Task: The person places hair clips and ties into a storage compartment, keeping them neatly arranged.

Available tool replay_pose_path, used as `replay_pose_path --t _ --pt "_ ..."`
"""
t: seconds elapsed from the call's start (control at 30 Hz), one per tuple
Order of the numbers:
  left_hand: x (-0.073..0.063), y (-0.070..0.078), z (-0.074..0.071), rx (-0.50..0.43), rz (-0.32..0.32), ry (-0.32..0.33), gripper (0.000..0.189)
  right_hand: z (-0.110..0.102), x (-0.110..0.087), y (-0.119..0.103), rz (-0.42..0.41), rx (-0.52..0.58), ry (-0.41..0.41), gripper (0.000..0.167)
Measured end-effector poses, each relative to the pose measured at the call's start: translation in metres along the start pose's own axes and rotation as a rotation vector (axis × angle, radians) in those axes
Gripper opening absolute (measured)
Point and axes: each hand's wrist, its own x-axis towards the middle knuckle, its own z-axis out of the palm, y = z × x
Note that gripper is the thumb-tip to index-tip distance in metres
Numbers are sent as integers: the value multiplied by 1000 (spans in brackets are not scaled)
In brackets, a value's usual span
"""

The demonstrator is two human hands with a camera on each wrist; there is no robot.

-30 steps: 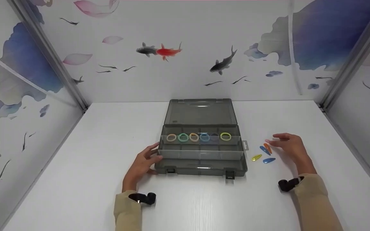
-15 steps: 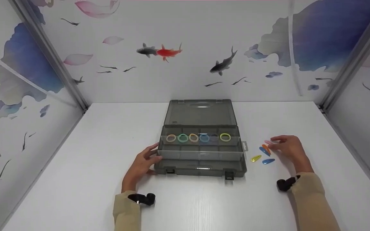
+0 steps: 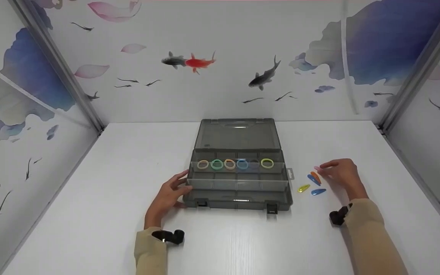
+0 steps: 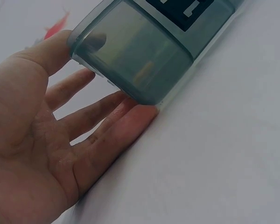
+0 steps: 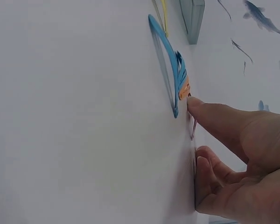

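Note:
A grey translucent compartment box [image 3: 239, 204] lies with its lid [image 3: 239, 133] swung back. My left hand [image 3: 170, 194] grips its left front corner; in the left wrist view the thumb [image 4: 56, 49] hooks over the wall while the fingers lie outside and low. On the right, my right hand [image 3: 342, 173] reaches down to the table, thumb and fingers apart around a pink hair clip [image 3: 316, 168]. Close beside lie an orange clip [image 3: 316, 176], a blue clip [image 3: 312, 179], another blue clip [image 3: 318, 192] and a yellow clip [image 3: 303, 188].
Several coloured hair ties [image 3: 217, 164] sit in the box's back row, behind clear dividers [image 3: 239, 185]. A hanging tab [image 3: 290, 173] sticks out on its right, and latches [image 3: 272, 208] along its front. Patterned panels [image 3: 220, 91] enclose the white table [image 3: 220, 244].
My right hand has shifted slightly at the pink clip, which shows at its fingertips throughout. The left hand has stayed on the box, and the other clips lie as before.

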Motion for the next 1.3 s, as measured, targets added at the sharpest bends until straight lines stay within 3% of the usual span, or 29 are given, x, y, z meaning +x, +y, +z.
replay_pose_path --t 0.53,0.77,0.97,1.3 --pt "-1 2 0 0 1 0 63 -1 3 -2 -22 -4 -17 48" --pt "0 2 0 1 2 -1 63 -5 6 -13 -44 -10 -31 50" --pt "-1 4 2 6 6 -12 63 -12 7 -35 -105 -35 18 45" --pt "0 1 0 16 7 -6 65 -20 -6 -99 -345 -137 56 36"
